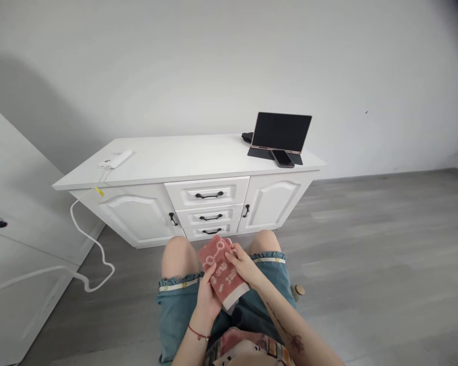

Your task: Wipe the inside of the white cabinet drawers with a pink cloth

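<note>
A folded pink-red towel (224,272) with white letters, a chain-like pattern and a white band along one edge is held above my lap. My left hand (209,292) grips its left side, thumb on top and the other fingers beneath. On the upper right edge, my right hand (242,263) pinches the cloth between thumb and fingers. Below the towel are my blue-green shorts (177,310), with a patterned top (248,345) near the bottom of the view.
Ahead stands a white cabinet (183,157) with drawers and doors. On it are a tablet (280,131) on its stand, a phone (282,158), a black item (247,137) and a white power strip (116,159). Its cable (80,231) hangs at the left, beside a white wardrobe (19,203).
</note>
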The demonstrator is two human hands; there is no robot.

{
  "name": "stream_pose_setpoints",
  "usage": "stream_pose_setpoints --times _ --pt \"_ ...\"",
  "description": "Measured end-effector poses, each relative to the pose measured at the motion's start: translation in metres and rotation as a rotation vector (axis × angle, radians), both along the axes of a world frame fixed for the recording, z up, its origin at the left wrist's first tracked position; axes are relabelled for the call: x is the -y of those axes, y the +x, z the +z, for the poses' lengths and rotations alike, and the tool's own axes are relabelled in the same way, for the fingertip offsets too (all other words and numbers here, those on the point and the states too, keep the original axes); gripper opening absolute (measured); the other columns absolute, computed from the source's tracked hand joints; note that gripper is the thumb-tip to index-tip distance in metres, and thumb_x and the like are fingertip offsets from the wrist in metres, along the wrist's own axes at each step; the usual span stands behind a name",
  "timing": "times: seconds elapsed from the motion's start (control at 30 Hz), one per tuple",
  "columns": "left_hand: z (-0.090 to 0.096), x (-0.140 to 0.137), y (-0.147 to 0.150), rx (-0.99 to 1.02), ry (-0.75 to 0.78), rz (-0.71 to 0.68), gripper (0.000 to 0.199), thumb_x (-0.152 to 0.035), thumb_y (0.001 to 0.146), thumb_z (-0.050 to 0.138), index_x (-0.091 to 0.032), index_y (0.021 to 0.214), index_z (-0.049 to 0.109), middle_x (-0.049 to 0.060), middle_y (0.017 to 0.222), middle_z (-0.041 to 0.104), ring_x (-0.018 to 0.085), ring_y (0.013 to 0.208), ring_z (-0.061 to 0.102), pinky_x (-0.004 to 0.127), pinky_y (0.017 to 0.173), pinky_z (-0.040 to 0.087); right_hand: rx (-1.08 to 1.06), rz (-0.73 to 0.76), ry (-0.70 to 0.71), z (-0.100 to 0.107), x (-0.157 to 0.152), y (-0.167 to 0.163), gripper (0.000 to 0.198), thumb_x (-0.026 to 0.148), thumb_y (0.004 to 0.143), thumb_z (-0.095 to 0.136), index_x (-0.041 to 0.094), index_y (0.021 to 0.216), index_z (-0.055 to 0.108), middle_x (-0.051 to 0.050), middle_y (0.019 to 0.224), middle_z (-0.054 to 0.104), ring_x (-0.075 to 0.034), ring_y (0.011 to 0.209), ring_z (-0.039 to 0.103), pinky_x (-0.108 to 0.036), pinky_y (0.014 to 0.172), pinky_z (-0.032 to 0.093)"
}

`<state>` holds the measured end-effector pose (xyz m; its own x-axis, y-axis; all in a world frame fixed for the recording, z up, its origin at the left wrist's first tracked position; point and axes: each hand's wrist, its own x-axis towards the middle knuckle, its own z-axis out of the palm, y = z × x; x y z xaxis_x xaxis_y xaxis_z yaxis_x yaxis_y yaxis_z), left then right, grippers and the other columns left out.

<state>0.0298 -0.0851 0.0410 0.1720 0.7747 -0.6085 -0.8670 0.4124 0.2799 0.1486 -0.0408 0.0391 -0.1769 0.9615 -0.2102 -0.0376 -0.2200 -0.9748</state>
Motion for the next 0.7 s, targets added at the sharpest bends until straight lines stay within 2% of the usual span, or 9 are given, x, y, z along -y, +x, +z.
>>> stream_pose_setpoints --times 0.1,0.2,0.3,0.37,0.43,0.5,0.57,0.63,0.7 --pt "-0.003 0.0 0.008 -0.048 -0.016 0.019 0.033 -0.011 0.082 0.061 -0.012 0.114 0.068 0.01 0.086 0.078 0.024 0.075 0.074 0.043 0.089 0.054 0.127 -0.022 0.084 0.003 0.0 0.011 0.032 0.049 0.075 0.067 0.021 0.075 0.051 0.003 0.07 0.055 -0.016 0.072 0.052 -0.033 0.077 0.043" --pt "-0.012 0.002 0.011 -0.023 0.0 0.05 0.03 -0.019 0.085 0.062 -0.016 0.114 0.069 0.009 0.089 0.078 0.024 0.08 0.073 0.043 0.094 0.052 -0.152 0.061 -0.007 0.013 0.005 0.015 0.032 0.05 0.076 0.068 0.02 0.084 0.059 0.001 0.08 0.062 -0.015 0.076 0.056 -0.031 0.079 0.044" --pt "-0.024 0.006 0.007 0.109 0.056 0.021 0.041 -0.049 0.087 0.057 -0.019 0.113 0.07 0.012 0.1 0.077 0.028 0.096 0.071 0.044 0.1 0.048 -0.389 0.092 -0.135 0.02 0.009 0.01 0.035 0.048 0.076 0.07 0.021 0.096 0.061 0.0 0.088 0.066 -0.014 0.077 0.06 -0.03 0.08 0.047" --pt "-0.033 0.009 0.002 0.177 0.105 0.0 0.058 -0.065 0.083 0.051 -0.02 0.115 0.07 0.013 0.106 0.076 0.031 0.105 0.068 0.047 0.104 0.044 -0.344 0.116 -0.128 0.017 0.01 0.005 0.034 0.049 0.078 0.067 0.022 0.097 0.06 -0.001 0.087 0.067 -0.016 0.078 0.062 -0.032 0.08 0.047" --pt "-0.042 0.011 -0.002 0.194 0.132 0.01 0.062 -0.07 0.081 0.05 -0.022 0.114 0.071 0.013 0.109 0.075 0.031 0.108 0.067 0.048 0.106 0.042 -0.124 0.123 -0.027 0.007 0.008 0.001 0.03 0.046 0.08 0.062 0.023 0.098 0.059 -0.003 0.09 0.068 -0.02 0.085 0.063 -0.035 0.084 0.047" --pt "-0.05 0.014 -0.005 0.178 0.118 0.03 0.051 -0.062 0.084 0.053 -0.022 0.109 0.073 0.012 0.109 0.076 0.03 0.106 0.068 0.047 0.106 0.043 0.159 0.087 0.104 -0.006 0.006 -0.002 0.024 0.041 0.083 0.056 0.024 0.099 0.058 -0.005 0.096 0.068 -0.023 0.093 0.063 -0.038 0.089 0.044" --pt "-0.053 0.015 -0.006 0.154 0.065 0.032 0.032 -0.045 0.088 0.056 -0.022 0.101 0.075 0.01 0.104 0.077 0.028 0.1 0.07 0.045 0.105 0.043 0.289 0.063 0.169 -0.018 0.007 -0.005 0.019 0.037 0.085 0.051 0.024 0.098 0.055 -0.006 0.097 0.067 -0.024 0.094 0.063 -0.038 0.089 0.044" --pt "-0.051 0.015 -0.004 0.132 -0.002 0.041 0.021 -0.029 0.088 0.057 -0.023 0.095 0.076 0.009 0.096 0.078 0.026 0.095 0.072 0.043 0.104 0.044 0.208 0.094 0.149 -0.025 0.012 -0.01 0.016 0.039 0.087 0.047 0.024 0.093 0.05 -0.005 0.092 0.066 -0.022 0.089 0.064 -0.037 0.085 0.046" --pt "-0.044 0.014 -0.001 0.099 -0.064 0.074 0.021 -0.02 0.086 0.056 -0.022 0.091 0.075 0.009 0.088 0.079 0.025 0.089 0.073 0.042 0.099 0.048 0.11 0.124 0.106 -0.027 0.018 -0.014 0.017 0.041 0.088 0.045 0.024 0.089 0.047 -0.003 0.086 0.064 -0.021 0.085 0.063 -0.036 0.083 0.048"
